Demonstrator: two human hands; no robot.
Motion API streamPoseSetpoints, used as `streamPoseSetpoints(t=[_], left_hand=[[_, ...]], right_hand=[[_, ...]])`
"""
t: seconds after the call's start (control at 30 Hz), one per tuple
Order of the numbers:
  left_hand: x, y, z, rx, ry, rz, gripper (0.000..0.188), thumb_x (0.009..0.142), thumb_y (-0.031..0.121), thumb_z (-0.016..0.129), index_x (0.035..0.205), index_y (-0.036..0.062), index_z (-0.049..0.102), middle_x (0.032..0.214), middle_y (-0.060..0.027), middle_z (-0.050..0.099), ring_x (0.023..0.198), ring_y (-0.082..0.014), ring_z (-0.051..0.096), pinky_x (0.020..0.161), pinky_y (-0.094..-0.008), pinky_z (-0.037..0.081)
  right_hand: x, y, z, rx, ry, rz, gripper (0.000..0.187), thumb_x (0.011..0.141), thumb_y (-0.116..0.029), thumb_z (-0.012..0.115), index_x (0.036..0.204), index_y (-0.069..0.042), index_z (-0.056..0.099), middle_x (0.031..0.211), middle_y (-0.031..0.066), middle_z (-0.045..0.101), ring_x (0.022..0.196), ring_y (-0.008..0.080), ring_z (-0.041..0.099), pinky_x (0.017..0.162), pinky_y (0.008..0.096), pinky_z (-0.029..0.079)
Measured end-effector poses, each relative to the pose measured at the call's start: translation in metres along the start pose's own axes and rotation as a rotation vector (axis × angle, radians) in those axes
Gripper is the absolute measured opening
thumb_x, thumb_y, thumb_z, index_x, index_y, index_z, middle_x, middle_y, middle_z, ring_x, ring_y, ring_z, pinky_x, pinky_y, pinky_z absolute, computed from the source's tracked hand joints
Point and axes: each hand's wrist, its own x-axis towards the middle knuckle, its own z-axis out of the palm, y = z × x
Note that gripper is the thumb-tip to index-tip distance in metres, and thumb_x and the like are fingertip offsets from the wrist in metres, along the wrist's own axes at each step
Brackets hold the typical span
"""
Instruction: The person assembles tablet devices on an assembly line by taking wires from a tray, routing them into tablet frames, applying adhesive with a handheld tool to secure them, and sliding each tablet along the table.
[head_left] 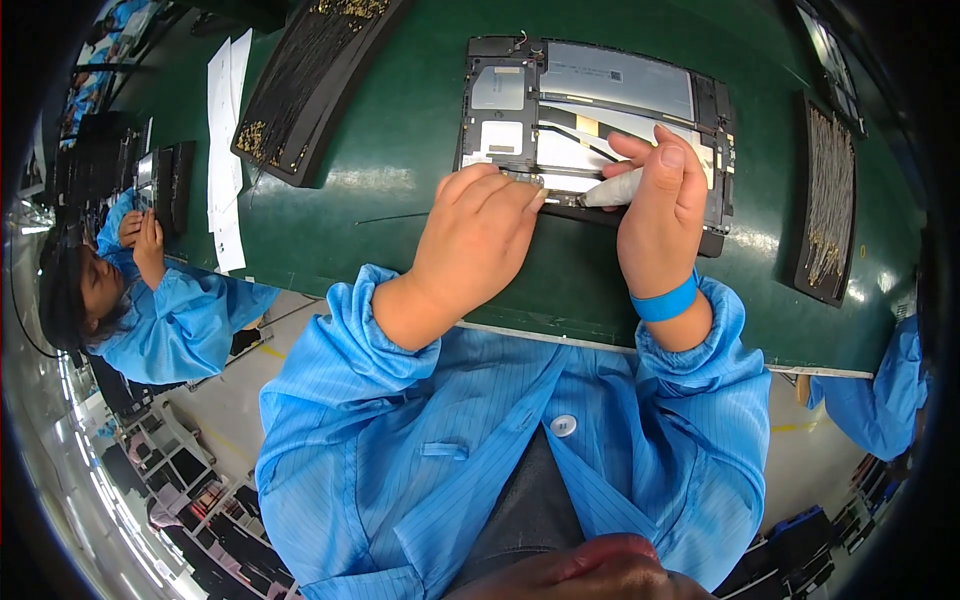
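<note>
An opened tablet-like device (615, 75) lies on the green table, its silver battery panels and black frame exposed. Over its near-left edge, my left hand (475, 235) is closed, fingers bent and pressed together; what the fingertips pinch is hidden. A thin black cable (395, 217) comes out from beneath that hand and trails left over the table. My right hand (660, 205), with a blue band at the wrist, grips a slim tool wrapped in white (612, 189). The tool's tip meets the device's near edge, just right of my left fingertips.
Left of the device sits a black tray (310, 90) of dark cables with gold-coloured ends, beside white paper sheets (228, 150). Another black tray (828, 200) at the right holds grey cables. At far left a person in blue (165, 320) works; a blue sleeve (870, 400) shows at right.
</note>
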Motion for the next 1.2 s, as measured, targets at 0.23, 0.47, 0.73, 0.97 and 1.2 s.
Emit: streamPoseSetpoints(t=[0.23,0.47,0.73,0.97,1.2], left_hand=[[0.0001,-0.0002,0.0005,0.013,-0.022,0.004,0.013,0.065,0.005,0.059,0.077,0.0040,0.055,0.076,-0.0078,0.054,0.078,-0.0259,0.049,0.075,-0.0347,0.038],[0.0002,0.0021,0.0005,0.034,-0.044,0.004,0.015,0.064,0.006,0.059,0.079,0.0059,0.056,0.077,-0.0062,0.054,0.082,-0.0250,0.047,0.075,-0.0341,0.036],[0.0012,0.0043,0.0050,0.104,-0.024,0.038,0.014,0.064,0.011,0.059,0.077,0.0084,0.056,0.075,-0.0014,0.052,0.081,-0.0198,0.046,0.072,-0.0320,0.034],[0.0023,0.0045,0.0045,0.126,-0.028,0.060,0.015,0.063,0.010,0.058,0.077,0.0089,0.056,0.075,-0.0014,0.052,0.080,-0.0192,0.046,0.071,-0.0313,0.034],[0.0026,0.0054,0.0017,0.094,-0.074,0.034,0.023,0.060,0.005,0.061,0.082,0.0081,0.056,0.080,-0.0053,0.052,0.082,-0.0241,0.046,0.073,-0.0347,0.036]], right_hand=[[0.0004,-0.0002,-0.0001,-0.012,0.022,0.010,0.034,0.085,-0.027,0.037,0.102,0.001,0.039,0.085,0.0106,0.055,0.070,0.0100,0.049,0.057,0.0208,0.042],[0.0004,-0.0014,0.0005,-0.061,0.010,0.022,0.035,0.086,-0.029,0.033,0.104,0.001,0.037,0.087,0.0118,0.055,0.069,0.0112,0.050,0.058,0.0220,0.043],[0.0006,0.0002,0.0024,-0.013,0.008,0.018,0.033,0.085,-0.028,0.038,0.102,0.001,0.040,0.084,0.0106,0.056,0.070,0.0109,0.050,0.061,0.0225,0.041],[0.0009,0.0046,0.0043,-0.052,-0.011,-0.082,0.030,0.085,-0.025,0.039,0.101,0.001,0.040,0.082,0.0105,0.056,0.069,0.0118,0.051,0.063,0.0232,0.042],[0.0000,0.0044,0.0025,-0.121,-0.089,-0.096,0.033,0.086,-0.027,0.033,0.103,0.001,0.037,0.084,0.0127,0.056,0.070,0.0138,0.052,0.065,0.0259,0.043]])
